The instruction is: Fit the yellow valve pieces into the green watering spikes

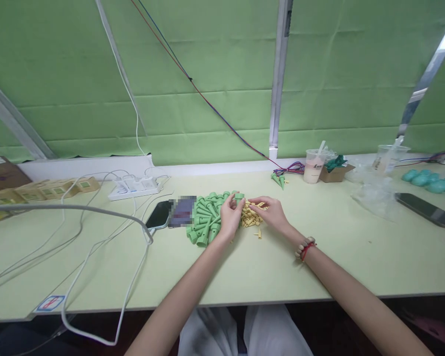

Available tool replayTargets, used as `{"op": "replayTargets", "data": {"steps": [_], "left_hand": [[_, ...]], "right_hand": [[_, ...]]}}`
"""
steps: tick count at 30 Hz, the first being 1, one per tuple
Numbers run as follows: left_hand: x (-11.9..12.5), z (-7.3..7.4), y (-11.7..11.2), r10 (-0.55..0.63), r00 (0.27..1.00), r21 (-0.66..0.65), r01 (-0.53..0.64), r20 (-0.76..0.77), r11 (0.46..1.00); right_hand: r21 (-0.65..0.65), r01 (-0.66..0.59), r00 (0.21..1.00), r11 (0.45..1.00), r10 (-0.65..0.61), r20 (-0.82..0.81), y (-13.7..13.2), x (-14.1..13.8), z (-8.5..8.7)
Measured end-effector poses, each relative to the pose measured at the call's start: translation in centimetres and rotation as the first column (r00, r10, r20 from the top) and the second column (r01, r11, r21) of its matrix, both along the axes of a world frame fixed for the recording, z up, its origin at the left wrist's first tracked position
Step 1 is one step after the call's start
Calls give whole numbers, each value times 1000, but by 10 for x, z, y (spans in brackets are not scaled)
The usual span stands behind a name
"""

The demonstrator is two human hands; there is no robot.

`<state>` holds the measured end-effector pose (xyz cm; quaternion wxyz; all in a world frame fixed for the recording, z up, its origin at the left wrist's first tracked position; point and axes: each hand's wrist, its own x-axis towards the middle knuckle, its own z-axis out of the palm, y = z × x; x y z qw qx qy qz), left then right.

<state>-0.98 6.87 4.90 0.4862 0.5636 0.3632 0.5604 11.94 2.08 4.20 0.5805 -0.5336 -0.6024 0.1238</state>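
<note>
My left hand (230,217) is closed on a green plastic cone (239,196), whose wide end shows at the fingertips. Close to it, the thumb and forefinger of my right hand (273,212) are pinched together; what they hold is too small to make out. Left of my hands lies a heap of green plastic cones (204,223). A pile of small yellow plastic pieces (250,217) sits under and between my hands, partly hidden by them. One loose yellow piece (259,234) lies nearer the table's front edge.
A phone (159,214) and white cables (92,247) are on the left, with a power strip (135,188) behind. A drink cup (313,167), small carton (335,173), plastic bag (374,198) and dark phone (428,210) are on the right.
</note>
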Motion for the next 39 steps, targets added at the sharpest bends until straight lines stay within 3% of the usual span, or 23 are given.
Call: {"op": "replayTargets", "data": {"steps": [5, 12, 19, 26, 32, 35, 37, 39], "left_hand": [[-6, 8, 4, 159, 987, -72, -157, 22, 985], [0, 8, -5, 3, 999, -58, 0, 47, 998], [2, 4, -8, -42, 999, -59, 42, 13, 997], [0, 7, -18, -173, 980, -83, 165, -100, 983], [-2, 13, -22, -186, 970, -65, 178, -157, 982], [-3, 16, -21, -157, 975, -62, 149, -158, 987], [-3, 17, -20, -135, 979, -52, 129, -150, 990], [-3, 17, -18, -116, 982, -38, 112, -148, 993]], "right_hand": [[-43, 43, 996, 998, -46, -79, 2, 6, -1], [-57, 54, 993, 997, -60, -98, 4, 1, -5], [-77, -137, 958, 988, 113, -264, 1, -9, -3], [15, -19, 996, 1000, 20, -81, -5, -14, 1], [215, 4, 963, 977, -62, 264, -7, -4, 4], [126, -18, 991, 992, 1, 132, -3, 0, 4], [-27, -99, 993, 995, 97, -71, 0, 0, 4], [-189, -235, 937, 953, 171, -304, 3, -1, 4]]}}
